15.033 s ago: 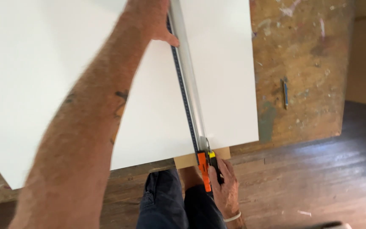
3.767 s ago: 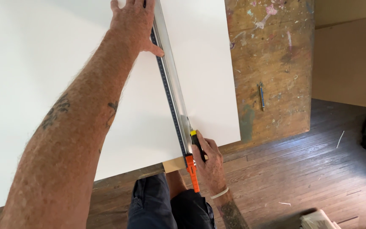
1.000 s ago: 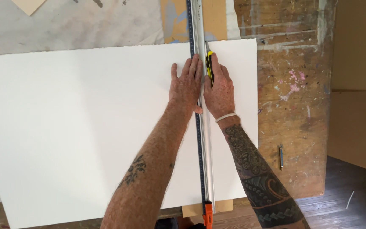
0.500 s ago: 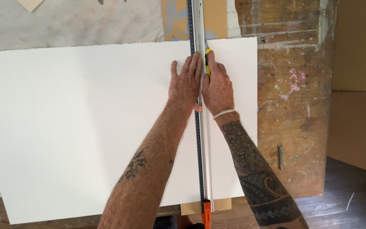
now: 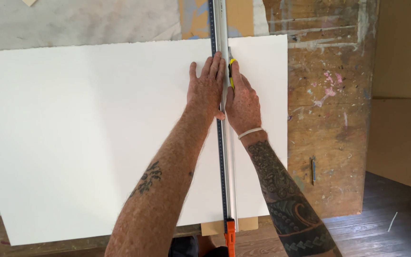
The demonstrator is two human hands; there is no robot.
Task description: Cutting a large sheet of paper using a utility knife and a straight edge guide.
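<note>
Two hands work: left hand [image 5: 207,90] flat on long metal straightedge [image 5: 225,157]; right hand [image 5: 241,102], grip around yellow utility knife [image 5: 231,71], over white paper sheet [image 5: 86,133].

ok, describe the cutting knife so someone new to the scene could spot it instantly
Start at the big white sheet on the paint-stained workbench. A long metal straightedge runs down it, pinned by the left hand. The knife is the slim yellow-and-black tool gripped in the right hand against the ruler's right edge, the only yellow item there.
</note>
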